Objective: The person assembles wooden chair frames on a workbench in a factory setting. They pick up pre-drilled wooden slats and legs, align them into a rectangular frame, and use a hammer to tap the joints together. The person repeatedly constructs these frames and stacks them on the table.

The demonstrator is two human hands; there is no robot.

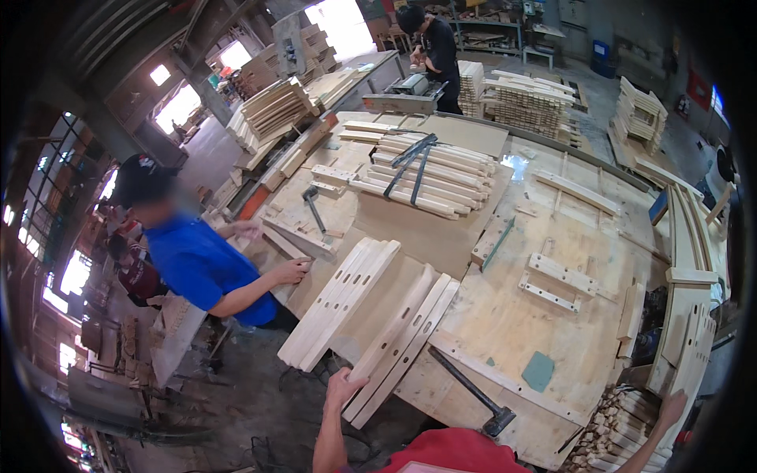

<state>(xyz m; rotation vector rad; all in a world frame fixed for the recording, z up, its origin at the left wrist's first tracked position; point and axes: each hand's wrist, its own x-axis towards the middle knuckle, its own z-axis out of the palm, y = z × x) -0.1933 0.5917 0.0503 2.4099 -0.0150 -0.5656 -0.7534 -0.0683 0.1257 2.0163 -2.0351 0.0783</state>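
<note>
Pale wood throughout. Slotted board (392,323): left hand's (344,388) fingers closed round its near end. Right hand (673,406) touches another slotted board (692,339); grip or mere rest, cannot tell.

Status (judged): slots already cut; boards by the left fingers loose, not yet joined. Share of work done: cannot tell.

Counts:
- Beside the held board, just right of the left fingers: apparently two more boards (419,339).
- Beyond the left fingers, leftward: flat group (339,303), about four.
- Hammers: two, one (498,422) between the hands, another (310,192) well beyond the left fingers.
- Strapped bundle (465,185), far ahead of the left fingers: one; sticks overlap, uncounted.
</note>
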